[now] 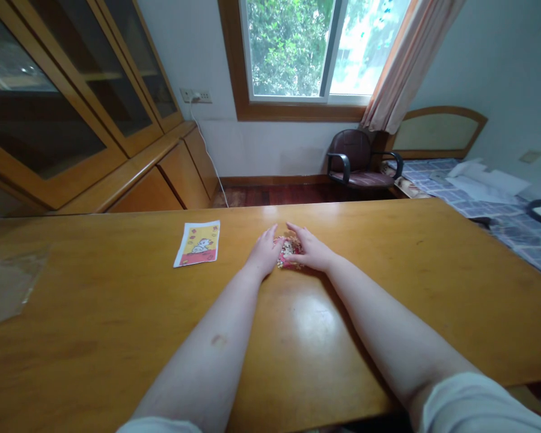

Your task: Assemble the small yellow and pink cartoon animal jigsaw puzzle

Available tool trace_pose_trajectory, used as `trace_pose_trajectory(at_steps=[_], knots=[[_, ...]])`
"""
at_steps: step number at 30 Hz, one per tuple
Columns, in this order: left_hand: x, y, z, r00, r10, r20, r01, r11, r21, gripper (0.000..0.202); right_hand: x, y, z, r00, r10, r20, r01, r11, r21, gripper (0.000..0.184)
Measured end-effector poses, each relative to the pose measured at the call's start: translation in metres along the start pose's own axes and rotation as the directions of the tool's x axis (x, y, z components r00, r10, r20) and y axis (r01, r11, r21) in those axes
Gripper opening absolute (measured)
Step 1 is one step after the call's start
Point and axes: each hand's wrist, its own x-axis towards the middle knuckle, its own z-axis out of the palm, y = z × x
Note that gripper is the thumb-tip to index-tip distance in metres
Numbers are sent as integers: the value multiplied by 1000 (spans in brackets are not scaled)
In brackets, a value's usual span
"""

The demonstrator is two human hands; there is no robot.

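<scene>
A small heap of jigsaw puzzle pieces, pink, cream and pale yellow, lies on the wooden table. Against its left side rests my left hand, fingers stretched forward and apart from the thumb. My right hand curves around the heap's right side, thumb and fingers spread. Both hands touch or nearly touch the pieces, and part of the heap is hidden behind them. Left of my hands lies a flat picture card showing a white cartoon animal on yellow and pink.
A clear plastic bag lies at the table's left. Beyond the far edge stand a glass-fronted cabinet, a brown armchair and a bed with papers on it. A white cable hangs from the wall socket.
</scene>
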Motion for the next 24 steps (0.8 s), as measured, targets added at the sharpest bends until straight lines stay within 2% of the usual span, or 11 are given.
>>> trace_pose_trajectory(at_steps=[3, 5, 7, 11, 15, 21, 24], knots=[[3, -9, -10, 985, -87, -150, 77, 995, -68, 54, -2, 14, -14, 979, 118, -164, -128, 990, -51, 72], [3, -13, -17, 960, -156, -234, 152, 988, -35, 52, -2, 24, -21, 945, 207, -252, -235, 968, -86, 65], [2, -15, -23, 941, -199, -274, 220, 974, 46, 53, -3, 30, -24, 916, 283, -284, -325, 939, -112, 63], [-2, -16, -26, 932, -270, -243, 332, 904, 268, 60, -2, 31, -22, 899, 388, -202, -427, 877, -219, 68], [-3, -19, -23, 923, -341, -180, 385, 833, 398, 68, 0, 30, -16, 886, 447, -120, -458, 810, -366, 77], [-1, -24, -19, 933, -354, -69, 346, 824, 448, 70, 3, 34, -14, 872, 488, -38, -453, 777, -437, 75], [0, -24, -17, 935, -351, -57, 335, 817, 469, 69, 5, 34, -14, 864, 504, 0, -448, 768, -458, 73]])
